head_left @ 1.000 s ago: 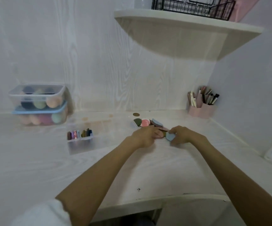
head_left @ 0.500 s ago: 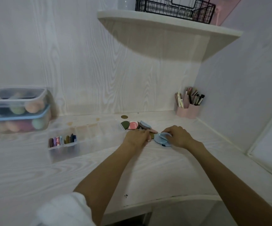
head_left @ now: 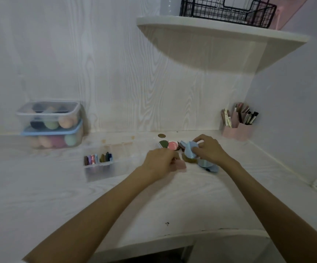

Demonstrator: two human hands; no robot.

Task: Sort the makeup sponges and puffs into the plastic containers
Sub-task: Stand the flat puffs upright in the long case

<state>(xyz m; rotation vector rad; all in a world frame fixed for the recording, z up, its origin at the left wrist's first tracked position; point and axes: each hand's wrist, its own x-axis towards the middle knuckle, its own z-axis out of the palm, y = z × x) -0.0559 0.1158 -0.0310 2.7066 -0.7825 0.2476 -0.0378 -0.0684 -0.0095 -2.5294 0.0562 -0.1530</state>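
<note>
**Both hands at the puff pile, right one lifting a blue puff**

At the back of the white desk [head_left: 39,186], near the wall, I have both hands working in the loose pile of flat makeup puffs [head_left: 170,145]. My right hand [head_left: 209,149] has its fingers curled round a light blue puff [head_left: 190,151], pinching it just above the pile; the puff looks folded or tilted, though blur keeps me from telling its exact shape. A second blue puff [head_left: 210,166] lies flat on the desk just below that hand, near the wrist. My left hand [head_left: 158,162] sits knuckles-up beside the pile, fingers curled down onto a pale pink puff [head_left: 180,165] that shows under and beyond the fingertips; it seems to be pinching it, but the picture is blurred there. Between the two hands an olive-brown puff [head_left: 189,160] rests on the desk. Behind them a dark green puff [head_left: 163,143] and a coral pink puff [head_left: 172,145] lie side by side.

To the left of the pile stands a clear divided organiser box [head_left: 104,164], with a row of small coloured sponges [head_left: 97,158] standing on edge in its near-left compartments. Further left, against the wall, two clear plastic containers [head_left: 49,126] are stacked, both holding rounded sponges. A pink brush holder [head_left: 237,130] stands in the right corner, and a black wire basket [head_left: 228,11] sits on the shelf [head_left: 220,31] above.
</note>
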